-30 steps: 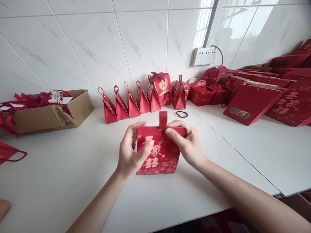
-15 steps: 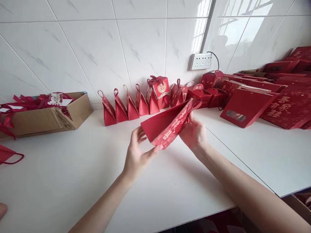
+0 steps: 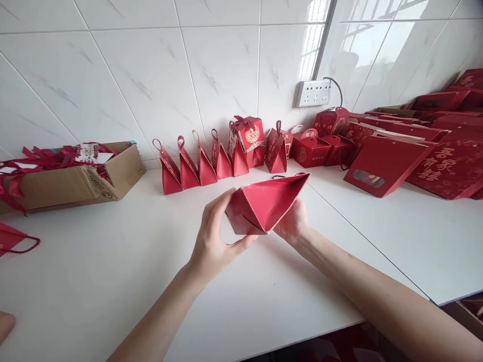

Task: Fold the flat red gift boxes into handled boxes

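Between my two hands, above the white table, a red paper gift box (image 3: 268, 203) is held tilted, with one folded end facing me. My left hand (image 3: 217, 226) grips its left end, the thumb low in front and the fingers behind. At the right, my right hand (image 3: 294, 221) supports the box from below and behind; most of its fingers are hidden by the box. A bit of the dark ribbon loop shows behind the top edge. Beyond stands a row of red triangular gift boxes (image 3: 188, 168) with ribbon loops on top.
An open cardboard box (image 3: 71, 186) of red ribbons is at the left, near a red piece with a cord (image 3: 11, 239). Red boxes (image 3: 311, 148) and a pile of flat red bags (image 3: 433, 156) fill the right. A power socket (image 3: 314, 93) is on the tiled wall.
The box has been turned in my hands: its printed, lettered side faced me before, and now its folded end does. My right hand has shifted slightly down and left.
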